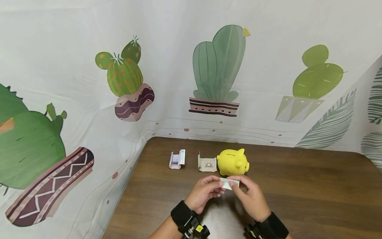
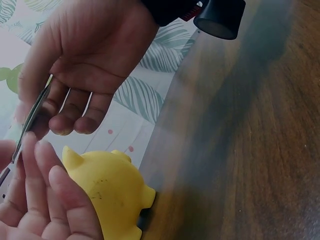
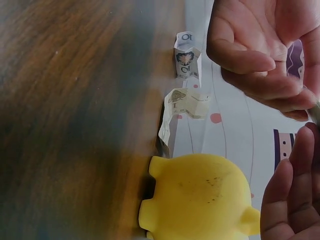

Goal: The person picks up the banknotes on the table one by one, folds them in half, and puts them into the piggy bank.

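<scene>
A small, pale folded banknote (image 1: 225, 184) is held between both hands in front of the piggy bank. My left hand (image 1: 205, 192) pinches its left end between thumb and index finger; the other fingers are loosely bent. At the other end, my right hand (image 1: 250, 198) pinches it, thumb on the near face. The left wrist view shows the banknote (image 2: 31, 119) edge-on as a thin folded strip. Just beyond the hands stands the yellow piggy bank (image 1: 232, 162), a slot on its back and its snout toward the right.
Left of the piggy bank a creased beige banknote (image 1: 207, 164) lies with edges bent up. Farther left sits a purplish creased banknote (image 1: 176, 160), marked 10 in the right wrist view. Behind the brown wooden table (image 1: 298, 186) hangs a white cloth (image 1: 170, 66) printed with cacti.
</scene>
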`<state>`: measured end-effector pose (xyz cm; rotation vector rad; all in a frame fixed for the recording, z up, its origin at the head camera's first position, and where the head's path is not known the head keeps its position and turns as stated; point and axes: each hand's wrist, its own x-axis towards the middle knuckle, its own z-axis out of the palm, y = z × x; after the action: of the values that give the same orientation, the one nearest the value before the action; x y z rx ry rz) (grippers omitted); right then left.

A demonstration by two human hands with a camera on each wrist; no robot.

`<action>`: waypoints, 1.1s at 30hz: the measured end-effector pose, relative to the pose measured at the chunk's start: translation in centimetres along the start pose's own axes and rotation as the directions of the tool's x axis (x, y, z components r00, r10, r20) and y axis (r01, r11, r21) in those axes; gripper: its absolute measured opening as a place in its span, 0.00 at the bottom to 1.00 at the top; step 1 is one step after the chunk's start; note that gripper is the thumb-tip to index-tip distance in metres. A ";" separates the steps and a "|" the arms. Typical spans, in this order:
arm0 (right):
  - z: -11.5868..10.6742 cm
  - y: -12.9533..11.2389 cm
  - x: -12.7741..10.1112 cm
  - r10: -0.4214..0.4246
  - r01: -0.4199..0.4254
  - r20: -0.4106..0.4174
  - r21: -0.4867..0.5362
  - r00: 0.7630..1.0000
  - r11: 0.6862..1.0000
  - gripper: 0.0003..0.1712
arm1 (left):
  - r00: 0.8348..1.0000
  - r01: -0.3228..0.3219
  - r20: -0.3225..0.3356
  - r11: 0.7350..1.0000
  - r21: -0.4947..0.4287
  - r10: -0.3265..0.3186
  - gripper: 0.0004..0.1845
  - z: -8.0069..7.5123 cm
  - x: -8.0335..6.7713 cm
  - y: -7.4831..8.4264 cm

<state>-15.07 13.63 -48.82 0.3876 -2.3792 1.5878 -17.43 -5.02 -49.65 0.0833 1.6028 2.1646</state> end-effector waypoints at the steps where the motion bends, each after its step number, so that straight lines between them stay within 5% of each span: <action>1: 0.0 0.0 0.0 0.000 0.000 -0.002 0.000 1.000 1.000 0.08 | 1.000 -0.001 0.005 1.000 0.003 0.001 0.03 0.0 0.0 0.0; 12: 0.2 0.5 -0.1 -0.004 0.004 -0.004 -0.020 1.000 1.000 0.08 | 0.999 0.016 0.048 1.000 0.020 -0.017 0.02 0.2 -0.1 -0.3; 28: 0.4 0.6 -0.2 -0.144 0.143 0.002 0.068 0.990 0.987 0.14 | 0.999 -0.008 0.037 1.000 0.027 0.007 0.03 0.2 -0.3 -0.1; 33: 0.3 0.5 -0.1 -0.090 0.088 0.015 0.083 0.996 0.993 0.11 | 0.999 -0.014 0.034 1.000 0.026 0.013 0.01 0.2 -0.2 -0.1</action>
<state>-15.17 13.51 -49.39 0.5205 -2.2810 1.6529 -17.18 -4.92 -49.67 0.1383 1.6163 2.1413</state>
